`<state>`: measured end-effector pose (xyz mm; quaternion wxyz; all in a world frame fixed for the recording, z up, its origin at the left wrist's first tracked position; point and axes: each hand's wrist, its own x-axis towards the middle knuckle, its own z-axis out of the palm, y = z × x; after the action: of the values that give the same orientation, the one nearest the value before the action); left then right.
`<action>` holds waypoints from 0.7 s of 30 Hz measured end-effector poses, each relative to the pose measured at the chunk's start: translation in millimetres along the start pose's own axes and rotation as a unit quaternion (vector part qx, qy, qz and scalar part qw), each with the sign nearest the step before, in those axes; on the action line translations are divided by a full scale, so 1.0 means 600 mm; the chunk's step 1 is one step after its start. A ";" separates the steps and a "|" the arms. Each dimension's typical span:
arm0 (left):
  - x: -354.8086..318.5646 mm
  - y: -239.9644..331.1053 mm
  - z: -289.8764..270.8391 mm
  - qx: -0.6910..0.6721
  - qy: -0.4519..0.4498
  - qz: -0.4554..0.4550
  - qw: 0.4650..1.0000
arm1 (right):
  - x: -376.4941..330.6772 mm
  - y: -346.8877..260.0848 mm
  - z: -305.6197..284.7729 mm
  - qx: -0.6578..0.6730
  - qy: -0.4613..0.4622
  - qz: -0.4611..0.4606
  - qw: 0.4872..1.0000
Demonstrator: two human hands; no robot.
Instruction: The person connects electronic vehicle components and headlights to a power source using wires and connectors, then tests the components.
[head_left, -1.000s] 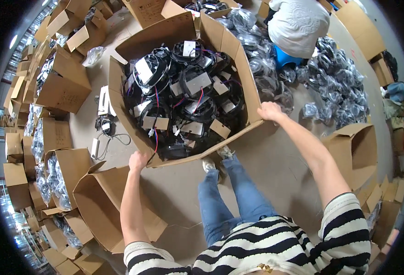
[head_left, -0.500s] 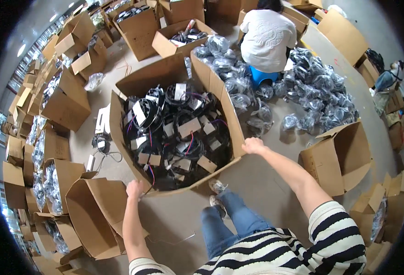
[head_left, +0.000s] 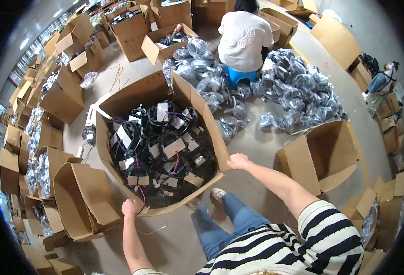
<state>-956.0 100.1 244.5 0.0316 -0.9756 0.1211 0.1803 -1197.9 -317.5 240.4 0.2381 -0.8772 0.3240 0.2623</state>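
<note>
In front of me stands a large open cardboard box [head_left: 208,117] full of coiled black cables [head_left: 165,137] with pale tags and a few red and purple wires. My left hand [head_left: 132,208] is closed on the box's near left corner. At the near right corner my right hand [head_left: 238,161] also grips the rim, fingers wrapped over the edge. Both arms reach forward, the right one stretched out to the side.
A person in white [head_left: 244,39] sits on a blue stool [head_left: 242,76] beyond the box. Heaps of plastic-bagged coils [head_left: 298,87] lie around them. An open carton [head_left: 320,156] stands at right, another [head_left: 85,199] at left. Wire scraps [head_left: 151,230] lie on the floor.
The box of cables, gripped in both my hands, has come nearer to me and shifted left in view. My feet have stepped, and the surroundings have slid left in the picture.
</note>
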 end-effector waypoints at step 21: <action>-0.375 0.035 0.165 -0.005 0.050 -0.046 0.998 | -0.223 0.247 0.157 -0.068 0.036 -0.046 0.996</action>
<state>-1199.0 140.7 232.5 0.0285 -0.9881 0.0765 0.1306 -1416.9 -303.2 215.2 0.1778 -0.9144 0.2727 0.2405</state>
